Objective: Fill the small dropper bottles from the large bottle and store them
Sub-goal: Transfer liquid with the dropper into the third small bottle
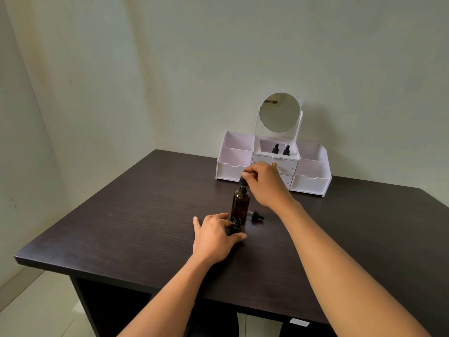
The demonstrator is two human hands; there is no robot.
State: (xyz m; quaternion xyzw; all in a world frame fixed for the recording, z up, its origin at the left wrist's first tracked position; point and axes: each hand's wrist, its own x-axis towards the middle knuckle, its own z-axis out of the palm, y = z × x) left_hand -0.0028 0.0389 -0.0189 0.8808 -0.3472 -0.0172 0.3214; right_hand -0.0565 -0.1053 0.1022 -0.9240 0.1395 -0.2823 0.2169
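Dark-brown table fills the frame, with the white mirrored organiser upper right holding two stored dropper bottles. Centre frame, your right hand pinches the dropper at the amber large bottle neck. Your left hand grips the small dropper bottle just below, loose dropper cap beside.

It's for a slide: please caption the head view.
Right hand pinches a dropper at the mouth of the large bottle; left hand holds a small open bottle.

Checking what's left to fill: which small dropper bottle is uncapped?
The small bottle gripped by the left hand; its neck is bare. The two bottles in the white organizer wear dropper caps.
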